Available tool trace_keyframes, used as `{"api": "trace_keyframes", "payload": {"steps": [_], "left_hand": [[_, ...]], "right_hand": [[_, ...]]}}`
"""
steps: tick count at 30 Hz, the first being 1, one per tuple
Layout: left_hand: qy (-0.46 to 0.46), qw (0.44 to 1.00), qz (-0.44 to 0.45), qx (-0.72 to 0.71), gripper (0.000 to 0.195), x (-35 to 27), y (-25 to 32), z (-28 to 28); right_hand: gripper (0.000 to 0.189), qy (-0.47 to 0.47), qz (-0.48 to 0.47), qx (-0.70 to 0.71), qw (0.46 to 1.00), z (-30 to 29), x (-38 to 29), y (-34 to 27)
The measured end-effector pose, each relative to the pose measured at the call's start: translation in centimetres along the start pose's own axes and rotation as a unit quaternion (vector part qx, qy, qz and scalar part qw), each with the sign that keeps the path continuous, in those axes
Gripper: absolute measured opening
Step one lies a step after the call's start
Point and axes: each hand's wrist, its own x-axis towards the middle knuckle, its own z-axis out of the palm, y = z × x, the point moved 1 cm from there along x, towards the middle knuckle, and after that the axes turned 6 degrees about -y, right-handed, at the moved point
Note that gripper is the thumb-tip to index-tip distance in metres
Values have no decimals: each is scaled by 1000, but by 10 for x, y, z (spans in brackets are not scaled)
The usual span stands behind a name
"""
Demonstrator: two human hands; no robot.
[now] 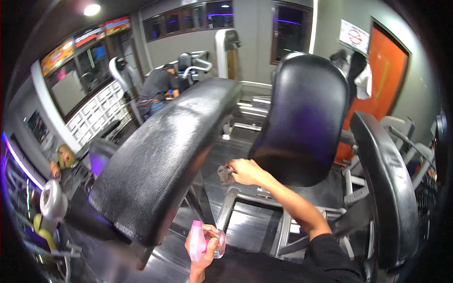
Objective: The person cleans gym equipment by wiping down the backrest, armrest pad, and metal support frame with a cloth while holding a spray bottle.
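My left hand (208,240) grips a clear spray bottle (222,244) with a pink and white trigger head (196,244), close to my body. In my right hand (247,171) is a bunched grey cloth (225,175), held out over the floor between two pads. To the left of the cloth runs a long black padded cushion (162,152) of an exercise machine, its top shiny under the lights. Just beyond my right hand stands a black padded backrest (304,116). The cloth appears apart from both pads.
Another black pad (385,187) rises at my right. Below my arm lies a metal machine frame (254,201). A person in dark clothes (157,88) bends by equipment at the back left. An orange door (385,67) and hanging cloths (362,81) are at the back right.
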Motion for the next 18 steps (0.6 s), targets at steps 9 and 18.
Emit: {"api": "trace_keyframes", "payload": {"steps": [9,18], "left_hand": [[202,965,123,111,45,-34,62,33],[279,938,44,199,29,-32,66,54]], "right_hand": [[31,-31,98,697,709,125,-59,15],[37,-79,145,813,558,161,-119,11]]}}
